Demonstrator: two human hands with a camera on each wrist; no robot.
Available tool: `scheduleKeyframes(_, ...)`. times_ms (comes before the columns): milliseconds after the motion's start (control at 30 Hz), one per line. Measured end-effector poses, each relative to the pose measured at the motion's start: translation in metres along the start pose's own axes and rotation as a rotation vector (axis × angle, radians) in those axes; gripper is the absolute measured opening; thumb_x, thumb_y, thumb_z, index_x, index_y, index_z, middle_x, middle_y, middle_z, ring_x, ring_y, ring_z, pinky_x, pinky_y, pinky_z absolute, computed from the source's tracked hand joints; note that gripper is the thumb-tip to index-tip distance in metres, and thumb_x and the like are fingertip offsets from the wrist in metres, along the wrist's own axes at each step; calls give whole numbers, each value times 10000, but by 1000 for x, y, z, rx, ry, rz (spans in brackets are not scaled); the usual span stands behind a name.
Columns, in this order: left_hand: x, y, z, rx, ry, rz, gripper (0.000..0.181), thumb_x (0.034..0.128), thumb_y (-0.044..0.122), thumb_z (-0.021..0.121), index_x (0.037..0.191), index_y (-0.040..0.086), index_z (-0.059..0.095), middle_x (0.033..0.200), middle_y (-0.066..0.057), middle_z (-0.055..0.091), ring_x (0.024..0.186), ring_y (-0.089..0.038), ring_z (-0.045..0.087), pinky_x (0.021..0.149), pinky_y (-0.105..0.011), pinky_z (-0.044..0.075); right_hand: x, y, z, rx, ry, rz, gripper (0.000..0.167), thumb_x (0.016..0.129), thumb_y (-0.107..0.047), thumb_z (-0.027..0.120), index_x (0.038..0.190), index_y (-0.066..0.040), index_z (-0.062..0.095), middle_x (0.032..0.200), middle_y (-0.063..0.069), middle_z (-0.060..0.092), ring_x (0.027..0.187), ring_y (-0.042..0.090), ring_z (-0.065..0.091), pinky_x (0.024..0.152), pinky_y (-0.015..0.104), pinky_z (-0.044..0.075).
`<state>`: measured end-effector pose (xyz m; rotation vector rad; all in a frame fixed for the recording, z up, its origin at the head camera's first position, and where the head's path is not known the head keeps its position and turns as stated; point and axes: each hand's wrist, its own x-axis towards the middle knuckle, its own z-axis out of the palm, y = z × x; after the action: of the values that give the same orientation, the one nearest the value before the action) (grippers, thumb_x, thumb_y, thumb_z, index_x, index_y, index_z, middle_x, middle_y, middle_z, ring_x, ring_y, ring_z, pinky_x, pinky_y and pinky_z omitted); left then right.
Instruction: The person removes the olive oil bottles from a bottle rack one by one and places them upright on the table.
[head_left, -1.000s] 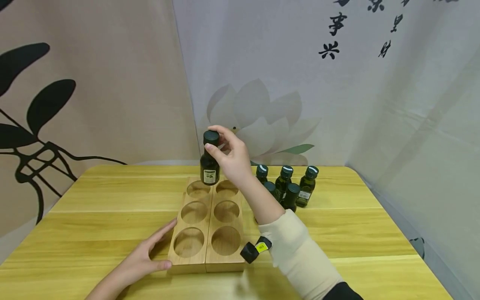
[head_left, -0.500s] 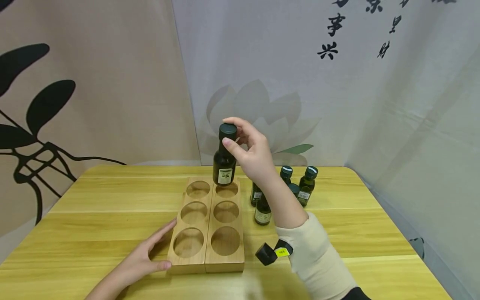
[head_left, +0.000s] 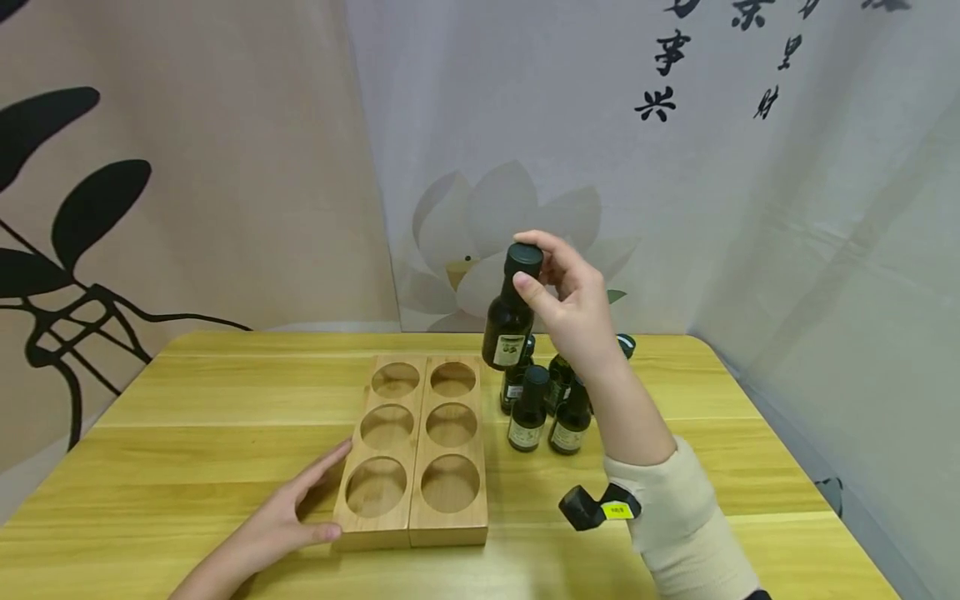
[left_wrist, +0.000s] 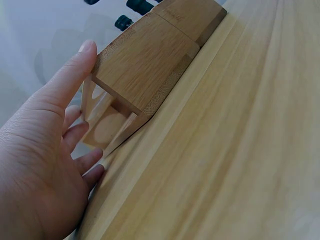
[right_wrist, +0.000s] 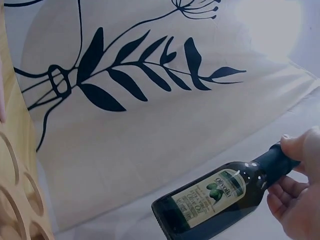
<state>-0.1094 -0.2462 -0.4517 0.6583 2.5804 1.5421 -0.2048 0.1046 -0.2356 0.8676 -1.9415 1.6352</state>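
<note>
My right hand (head_left: 573, 304) pinches a small dark olive oil bottle (head_left: 509, 329) by its capped neck and holds it in the air, slightly tilted, to the right of a wooden rack (head_left: 411, 467). The right wrist view shows the label of this olive oil bottle (right_wrist: 210, 200) facing the camera, with the thumb and fingers at the cap. My left hand (head_left: 281, 521) rests against the left side of the rack. In the left wrist view, the thumb of the left hand (left_wrist: 50, 140) touches the wood of the rack (left_wrist: 150, 57), its fingers loosely bent at the side.
Several similar bottles (head_left: 528, 412) stand grouped on the table (head_left: 720, 467) to the right of the rack, partly hidden by the held bottle and right forearm. The rack has two rows of round holes, with nothing in them. A printed cloth (head_left: 300, 208) hangs behind the table.
My right hand has carried the olive oil bottle rightward from above the rack's far end to above the grouped bottles. The left hand and the rack stay in place.
</note>
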Motion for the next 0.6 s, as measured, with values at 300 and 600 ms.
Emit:
scheduleKeyframes(300,-1,1,-1,-1,2,-6,873,823,160,745,1531,247,242,1553,-177,195,1255,-598,280,836,-828,219,-6,2,-32,-46,86,-10,320,909,50,603,1226,7,594,955,98,587,806,230,529,702,256,463)
scheduleKeyframes(600,0,-1,0,0,0,7,881,821,163,747,1533,250,236,1553,-180,194,1263,-592,277,847,-826,201,-14,7,-63,-61,138,48,317,923,42,582,1239,19,587,1024,88,613,899,214,572,760,236,486)
